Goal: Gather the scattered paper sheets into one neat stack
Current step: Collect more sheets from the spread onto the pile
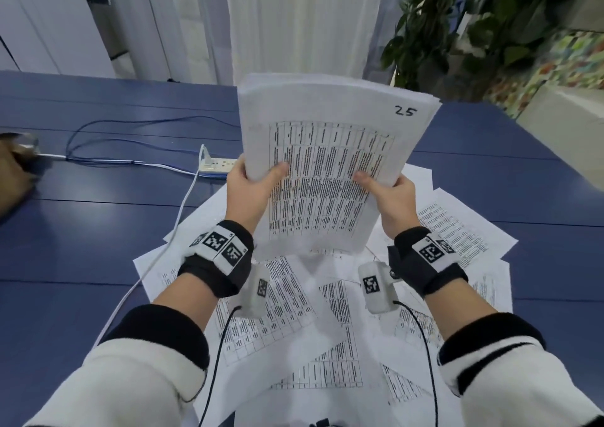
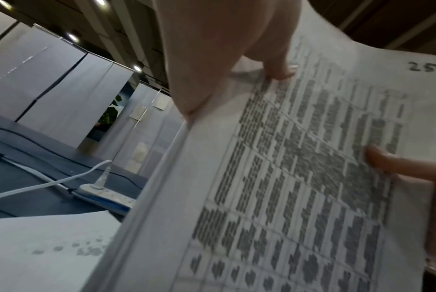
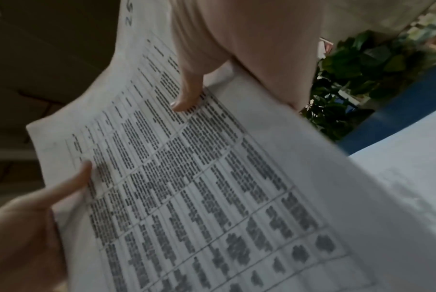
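Note:
A thick stack of printed sheets (image 1: 330,165), its top page marked "25", is held upright above the table. My left hand (image 1: 251,184) grips its left edge, thumb on the front page. My right hand (image 1: 389,194) grips the right edge the same way. In the left wrist view the stack (image 2: 299,177) fills the right side, with my left thumb (image 2: 276,67) pressed on it. In the right wrist view the stack (image 3: 186,177) slants across, with my right thumb (image 3: 186,98) on the page. Several loose sheets (image 1: 294,312) lie scattered and overlapping on the table beneath.
The blue table (image 1: 98,214) carries a white power strip (image 1: 217,165) with white and blue cables (image 1: 183,204) running left and toward me. A brown object (image 1: 16,171) sits at the left edge. A leafy plant (image 1: 474,18) stands beyond the far right corner.

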Demonstrator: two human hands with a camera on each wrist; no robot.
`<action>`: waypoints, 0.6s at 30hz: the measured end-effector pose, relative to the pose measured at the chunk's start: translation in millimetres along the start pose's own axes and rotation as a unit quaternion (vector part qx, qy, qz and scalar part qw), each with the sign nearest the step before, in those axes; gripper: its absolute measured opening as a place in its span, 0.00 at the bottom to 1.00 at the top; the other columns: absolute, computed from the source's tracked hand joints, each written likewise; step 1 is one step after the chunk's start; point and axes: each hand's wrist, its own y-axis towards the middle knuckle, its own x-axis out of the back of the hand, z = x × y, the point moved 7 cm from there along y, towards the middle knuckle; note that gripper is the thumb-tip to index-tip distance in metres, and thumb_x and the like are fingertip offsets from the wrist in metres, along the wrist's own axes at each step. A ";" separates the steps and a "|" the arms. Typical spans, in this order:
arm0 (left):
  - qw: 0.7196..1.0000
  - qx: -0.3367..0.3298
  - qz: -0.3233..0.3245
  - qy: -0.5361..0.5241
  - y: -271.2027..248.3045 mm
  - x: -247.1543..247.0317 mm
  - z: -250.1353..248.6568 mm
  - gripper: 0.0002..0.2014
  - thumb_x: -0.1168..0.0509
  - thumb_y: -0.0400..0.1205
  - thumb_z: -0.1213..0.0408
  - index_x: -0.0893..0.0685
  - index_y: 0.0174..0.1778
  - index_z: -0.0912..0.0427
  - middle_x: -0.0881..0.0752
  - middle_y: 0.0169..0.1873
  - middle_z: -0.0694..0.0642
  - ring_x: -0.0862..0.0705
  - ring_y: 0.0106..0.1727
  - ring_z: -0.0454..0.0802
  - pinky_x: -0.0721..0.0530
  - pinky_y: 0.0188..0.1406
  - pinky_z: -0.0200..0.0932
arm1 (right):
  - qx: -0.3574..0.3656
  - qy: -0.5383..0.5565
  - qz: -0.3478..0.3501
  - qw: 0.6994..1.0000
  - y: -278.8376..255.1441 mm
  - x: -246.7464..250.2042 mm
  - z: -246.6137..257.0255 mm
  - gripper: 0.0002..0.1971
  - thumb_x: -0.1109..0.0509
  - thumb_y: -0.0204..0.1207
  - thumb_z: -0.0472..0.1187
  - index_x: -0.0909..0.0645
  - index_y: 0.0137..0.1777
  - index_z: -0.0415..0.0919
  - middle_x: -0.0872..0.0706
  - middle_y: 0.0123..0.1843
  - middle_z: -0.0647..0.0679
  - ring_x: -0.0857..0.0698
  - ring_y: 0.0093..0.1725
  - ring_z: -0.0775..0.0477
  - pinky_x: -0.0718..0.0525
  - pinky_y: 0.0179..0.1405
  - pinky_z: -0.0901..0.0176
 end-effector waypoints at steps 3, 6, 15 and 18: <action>0.998 0.032 0.040 0.033 -3.0 0.3 12.6 0.20 0.25 0.71 0.65 0.22 0.58 0.58 0.15 0.46 0.44 0.16 0.48 0.37 0.19 0.47 0.29 | -0.012 -0.045 0.041 0.998 -4.4 3.8 -11.0 0.18 0.23 0.65 0.28 0.17 0.55 0.35 0.12 0.45 0.53 0.12 0.39 0.65 0.15 0.39 0.72; 0.994 0.075 0.061 0.050 -14.1 -0.2 36.7 0.25 0.24 0.70 0.64 0.20 0.63 0.63 0.14 0.46 0.47 0.15 0.49 0.39 0.18 0.53 0.36 | -0.026 -0.053 0.056 0.997 -11.6 -0.9 -26.0 0.17 0.22 0.65 0.29 0.17 0.52 0.42 0.13 0.46 0.56 0.12 0.41 0.66 0.16 0.42 0.73; 0.984 0.122 0.099 0.079 -20.1 0.5 54.4 0.11 0.27 0.73 0.64 0.17 0.50 0.55 0.14 0.44 0.49 0.15 0.47 0.44 0.17 0.57 0.45 | -0.058 -0.064 0.020 0.996 -13.5 -1.4 -41.9 0.16 0.22 0.66 0.33 0.19 0.53 0.38 0.14 0.47 0.48 0.15 0.44 0.57 0.16 0.47 0.63; 0.984 0.127 0.085 0.096 -25.8 3.3 61.4 0.10 0.29 0.76 0.64 0.17 0.52 0.59 0.15 0.40 0.48 0.17 0.43 0.43 0.17 0.52 0.40 | -0.061 -0.080 0.014 0.995 -16.7 -5.2 -46.2 0.17 0.22 0.66 0.33 0.20 0.54 0.37 0.14 0.49 0.45 0.15 0.43 0.55 0.16 0.46 0.62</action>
